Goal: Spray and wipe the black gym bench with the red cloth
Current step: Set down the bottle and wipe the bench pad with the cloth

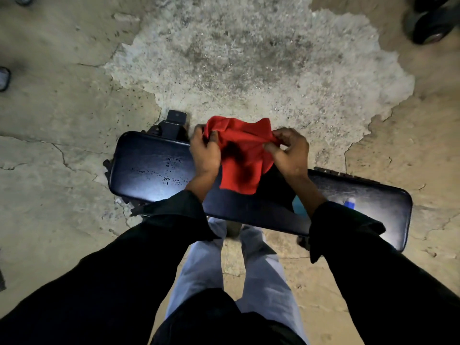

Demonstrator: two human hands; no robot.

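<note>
A black padded gym bench (154, 168) lies across the view from left to right, with spray droplets on its left half. Above its middle hangs the red cloth (245, 155), crumpled and held in the air by both hands. My left hand (205, 150) grips the cloth's left edge. My right hand (290, 151) pinches its right edge between thumb and fingers. A blue and white spray bottle (349, 202) lies on the bench's right part, mostly hidden behind my right forearm.
The cracked concrete floor (249, 58) spreads beyond the bench, with a rough worn patch. A black bench foot (175, 123) sticks out at the far side. Dark round weights (430, 23) sit at the top right. My legs (236, 270) stand close against the bench's near side.
</note>
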